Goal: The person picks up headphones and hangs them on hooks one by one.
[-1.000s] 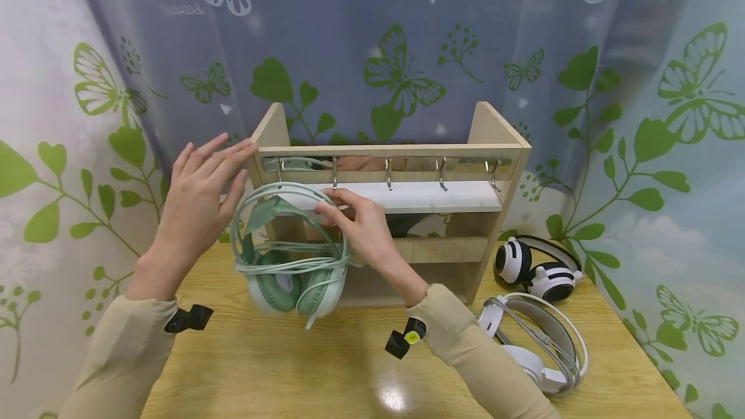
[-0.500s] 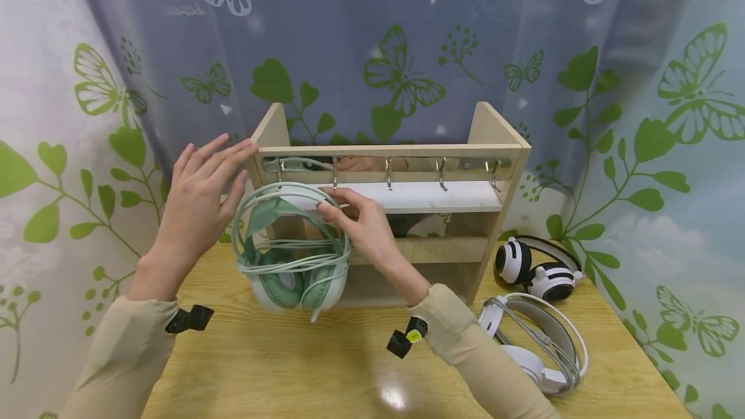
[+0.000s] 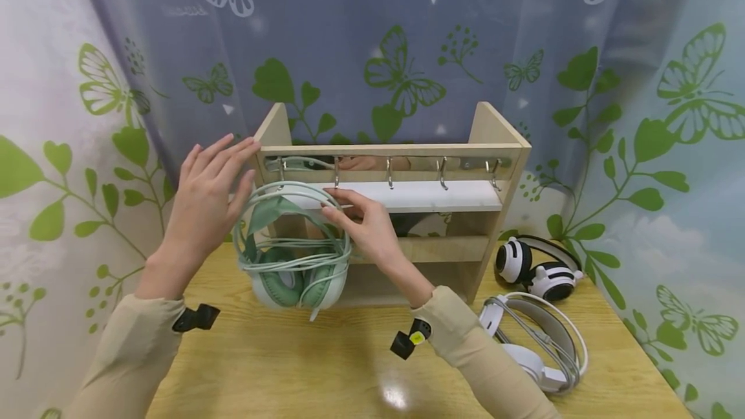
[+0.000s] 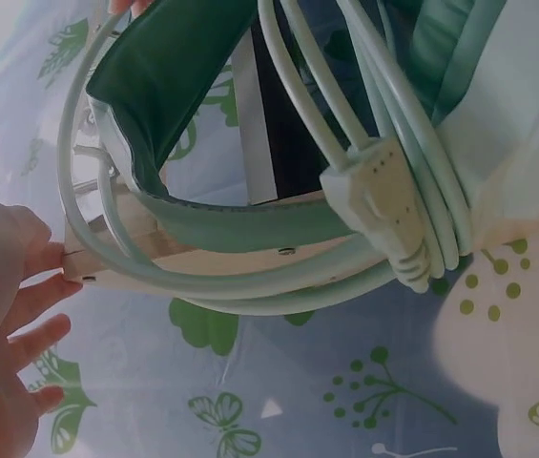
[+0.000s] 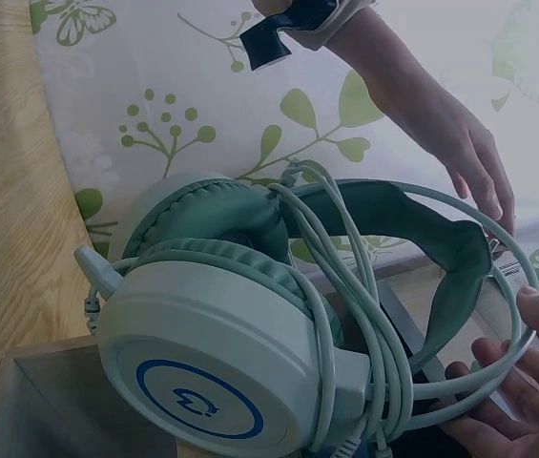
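Observation:
Mint-green headphones [image 3: 332, 290] hang in front of the left end of a wooden rack [image 3: 396, 149], ear cups down, with their cable [image 5: 383, 334] wound round them. My right hand [image 3: 372, 228] grips the right side of the double headband, thumb on one side and fingers on the other in the right wrist view. At the rack's upper left corner, the fingertips of my left hand [image 3: 209, 196] rest with fingers extended. The leftmost metal hook [image 3: 282, 170] is just behind the top of the headband. Inside the band's arc, the green headband pad [image 4: 250, 224] sags.
Several more metal hooks [image 3: 390, 173] line the rack's upper board, above a white shelf [image 3: 419, 197]. White headphones [image 3: 524, 361] lie on the wooden table [image 3: 302, 367] at the right, with black-and-white headphones [image 3: 550, 280] behind them. A patterned curtain [image 3: 326, 11] stands close behind.
The green headphones have shifted slightly right and up, with my right hand still gripping them. My left hand has stayed at the rack's corner, moving slightly right in view.

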Demonstrator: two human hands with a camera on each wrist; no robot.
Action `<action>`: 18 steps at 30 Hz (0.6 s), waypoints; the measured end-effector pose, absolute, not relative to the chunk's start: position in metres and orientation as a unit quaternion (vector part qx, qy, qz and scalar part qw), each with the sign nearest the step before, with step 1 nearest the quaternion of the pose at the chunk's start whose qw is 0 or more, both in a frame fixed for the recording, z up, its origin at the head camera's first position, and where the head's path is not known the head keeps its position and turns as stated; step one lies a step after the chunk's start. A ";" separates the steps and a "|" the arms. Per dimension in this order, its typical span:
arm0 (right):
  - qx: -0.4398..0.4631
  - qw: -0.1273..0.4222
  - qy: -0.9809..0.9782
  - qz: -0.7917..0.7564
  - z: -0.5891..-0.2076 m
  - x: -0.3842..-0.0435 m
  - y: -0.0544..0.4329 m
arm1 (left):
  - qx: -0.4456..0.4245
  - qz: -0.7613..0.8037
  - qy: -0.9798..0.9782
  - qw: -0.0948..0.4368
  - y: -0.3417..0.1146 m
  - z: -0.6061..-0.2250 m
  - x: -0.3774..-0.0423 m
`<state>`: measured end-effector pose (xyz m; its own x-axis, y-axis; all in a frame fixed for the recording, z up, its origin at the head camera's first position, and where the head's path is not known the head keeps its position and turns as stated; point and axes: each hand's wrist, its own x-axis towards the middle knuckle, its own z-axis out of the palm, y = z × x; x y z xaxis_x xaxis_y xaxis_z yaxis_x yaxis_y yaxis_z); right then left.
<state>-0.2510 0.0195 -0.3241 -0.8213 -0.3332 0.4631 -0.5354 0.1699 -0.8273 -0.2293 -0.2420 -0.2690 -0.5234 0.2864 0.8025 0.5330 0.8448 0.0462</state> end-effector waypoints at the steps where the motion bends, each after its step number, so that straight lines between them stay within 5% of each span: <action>1: 0.286 0.088 -0.759 0.578 -0.325 -0.251 0.020 | -0.238 -0.143 -0.861 0.426 -0.241 -0.269 -0.229; 18: 0.294 0.103 -0.741 0.595 -0.335 -0.251 0.033 | -0.253 -0.129 -0.872 0.398 -0.220 -0.272 -0.232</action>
<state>-0.2508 0.0327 -0.3351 -0.8058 -0.3127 0.5029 -0.5588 0.1204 -0.8205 -0.2317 -0.2203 -0.2719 -0.5559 0.3386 0.7592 0.5444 0.8384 0.0247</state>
